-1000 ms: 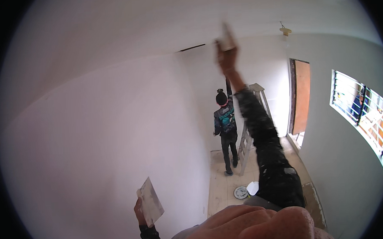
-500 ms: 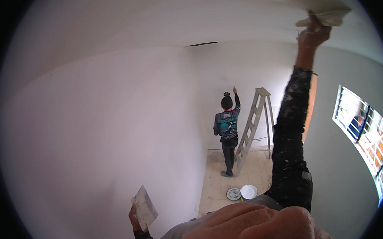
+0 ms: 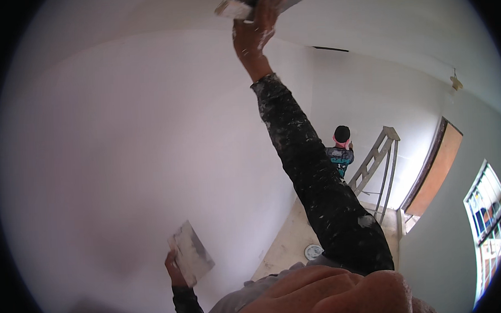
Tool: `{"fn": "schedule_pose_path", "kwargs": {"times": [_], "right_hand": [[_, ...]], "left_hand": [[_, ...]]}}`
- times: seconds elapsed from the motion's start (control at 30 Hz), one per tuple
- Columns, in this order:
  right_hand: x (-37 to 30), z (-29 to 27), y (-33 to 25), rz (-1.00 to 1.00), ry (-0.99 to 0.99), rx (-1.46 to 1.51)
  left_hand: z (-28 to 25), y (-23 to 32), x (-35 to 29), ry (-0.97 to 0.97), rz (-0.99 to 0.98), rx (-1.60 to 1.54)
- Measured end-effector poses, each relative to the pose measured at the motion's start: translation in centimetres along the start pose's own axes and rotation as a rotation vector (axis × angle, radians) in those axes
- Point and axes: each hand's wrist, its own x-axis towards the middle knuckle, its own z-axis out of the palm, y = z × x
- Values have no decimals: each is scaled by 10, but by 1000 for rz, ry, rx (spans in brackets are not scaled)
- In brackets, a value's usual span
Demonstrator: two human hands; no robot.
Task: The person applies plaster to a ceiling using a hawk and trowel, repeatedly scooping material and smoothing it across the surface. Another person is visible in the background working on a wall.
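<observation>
The right hand (image 3: 255, 36), raised high, grasps a smeared flat trowel (image 3: 236, 10) up by the ceiling (image 3: 378, 16) (its black sleeve (image 3: 312, 170) is white-spattered); contact is unclear. The left hand (image 3: 174, 269), low at left, grips a flat plate (image 3: 191, 255). Since the earlier frame, the right hand has swung leftward.

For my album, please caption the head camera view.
Right hand holding a flat blade up near the ceiling, left hand holding a second blade.
</observation>
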Motion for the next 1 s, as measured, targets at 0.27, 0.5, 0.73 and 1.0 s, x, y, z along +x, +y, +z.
{"fn": "schedule_pose_path", "kwargs": {"times": [0.27,0.5,0.73,1.0], "right_hand": [[-106,-137,-5,-143,-802,650],[-78,-218,-108,52,-1295,1036],[-115,-262,-87,92,-1580,577],[-55,-340,25,135,-1313,-68]], "left_hand": [[132,29,49,-206,148,-34],[202,33,65,-488,-173,-266],[191,14,70,-408,-139,-197],[208,24,69,-287,-39,98]]}}
